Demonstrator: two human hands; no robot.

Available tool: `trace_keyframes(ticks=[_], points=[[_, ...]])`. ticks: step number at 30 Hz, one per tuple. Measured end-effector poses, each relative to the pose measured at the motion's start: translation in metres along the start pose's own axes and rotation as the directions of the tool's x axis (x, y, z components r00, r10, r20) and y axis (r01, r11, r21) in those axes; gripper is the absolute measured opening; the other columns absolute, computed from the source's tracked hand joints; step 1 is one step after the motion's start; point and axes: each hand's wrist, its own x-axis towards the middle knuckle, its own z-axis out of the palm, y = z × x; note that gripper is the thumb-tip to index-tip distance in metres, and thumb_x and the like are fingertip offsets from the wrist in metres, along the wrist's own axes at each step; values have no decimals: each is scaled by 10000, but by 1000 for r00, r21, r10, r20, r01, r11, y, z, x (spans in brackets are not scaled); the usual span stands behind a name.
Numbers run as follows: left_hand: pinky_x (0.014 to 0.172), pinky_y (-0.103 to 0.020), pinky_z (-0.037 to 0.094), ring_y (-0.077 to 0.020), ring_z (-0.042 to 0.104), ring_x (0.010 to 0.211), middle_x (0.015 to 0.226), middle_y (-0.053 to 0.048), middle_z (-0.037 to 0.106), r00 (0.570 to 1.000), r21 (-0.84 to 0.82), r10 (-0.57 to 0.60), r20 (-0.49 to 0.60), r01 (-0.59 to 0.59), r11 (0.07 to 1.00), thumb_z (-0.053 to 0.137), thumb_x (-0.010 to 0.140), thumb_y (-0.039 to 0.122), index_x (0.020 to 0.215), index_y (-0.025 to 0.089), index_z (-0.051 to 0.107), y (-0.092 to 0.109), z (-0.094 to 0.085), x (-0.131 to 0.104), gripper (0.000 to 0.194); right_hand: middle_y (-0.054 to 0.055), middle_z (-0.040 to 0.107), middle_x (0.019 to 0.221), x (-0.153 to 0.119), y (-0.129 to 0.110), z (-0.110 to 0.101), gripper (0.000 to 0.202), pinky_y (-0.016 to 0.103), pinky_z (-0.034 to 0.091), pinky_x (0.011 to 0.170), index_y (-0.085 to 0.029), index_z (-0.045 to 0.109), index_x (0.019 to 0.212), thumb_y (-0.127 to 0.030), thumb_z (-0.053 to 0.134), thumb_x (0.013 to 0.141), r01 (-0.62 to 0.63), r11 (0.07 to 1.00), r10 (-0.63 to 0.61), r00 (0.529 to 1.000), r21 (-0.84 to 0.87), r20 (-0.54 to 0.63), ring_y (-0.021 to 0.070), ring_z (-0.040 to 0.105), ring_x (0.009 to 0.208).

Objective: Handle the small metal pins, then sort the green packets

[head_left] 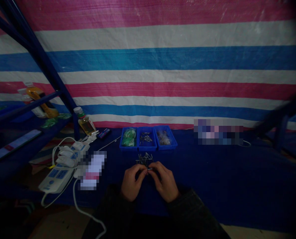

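Note:
My left hand (133, 183) and my right hand (166, 183) meet at the fingertips low over the blue table. A small metal pin (149, 169) shows between the fingertips, pinched by the right hand. The left thumb and fingers are closed beside it; what they grip is too small to make out. Just beyond the fingers lies a loose pile of metal pins (145, 158). Behind it, three blue bins stand in a row: the left bin (121, 148) holds green packets, the middle bin (148, 148) more metal pins, the right bin (168, 147) small clear plastic items.
To the left are a power strip (53, 181) with plugs and white cables, a blurred-out phone (93, 171), a bottle (86, 122) and a thin rod (109, 143). A pixelated object (217, 131) lies back right. Striped sheeting (162, 59) hangs behind the table.

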Motion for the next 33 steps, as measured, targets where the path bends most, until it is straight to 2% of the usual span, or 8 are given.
trace_keyframes(ticks=[6,23,28,33], points=[[797,-275,530,-193,707,836,863,-42,753,1000,3,11,-11,-11,1000,560,992,279,882,192,707,-1,1,0,203,61,674,938,1,1,1,177,291,553,763,-227,611,1025,-166,445,1022,45,999,-45,999,-17,-3,187,685,828],[789,-268,510,-182,701,815,842,-26,741,999,-1,-9,-34,9,1000,581,979,255,870,195,711,1,-1,0,180,46,649,903,2,-1,-1,176,296,510,763,-225,603,937,-183,461,1032,-8,999,8,1000,-36,16,182,654,808],[783,-265,496,-176,694,802,832,-23,733,999,-10,-9,-50,9,1000,580,984,262,867,190,706,2,-1,0,186,38,642,856,3,-1,-2,218,283,498,729,-221,596,874,-174,454,1033,-20,998,20,1000,-62,5,173,643,757],[781,-259,488,-169,688,793,814,-10,725,997,-23,-21,-81,19,1000,580,986,269,871,189,700,1,-1,-1,185,43,649,871,3,-1,-2,204,286,507,747,-217,603,897,-173,455,1031,-33,998,32,999,-49,-25,177,651,783]])
